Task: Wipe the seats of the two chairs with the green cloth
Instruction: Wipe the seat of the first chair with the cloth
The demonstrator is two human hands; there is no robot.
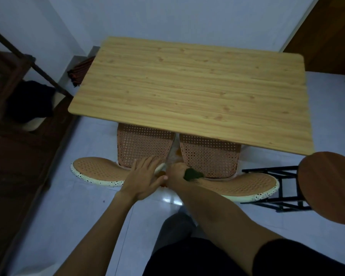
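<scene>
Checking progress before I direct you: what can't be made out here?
- Seats: far parts hidden under the table, head view.
- Cloth: mostly buried in the right hand; its grip unclear.
- Wiped or not: too dim to tell.
- Left hand: contact with the chair back unclear.

- I'm in a room of a home, in a small dining corner.
- A wood-grain table [189, 92] stands at twelve o'clock, close to a plain pale wall [167, 18].
- Two woven plastic chairs [143, 150] are tucked under its near edge.
- A round wooden stool [331, 186] on a black frame sits at three o'clock.
- Glossy pale floor tiles [84, 216] lie underfoot.
- Dark wooden furniture [10, 136] stands at nine o'clock, and a brown door [327, 32] at two.
</scene>
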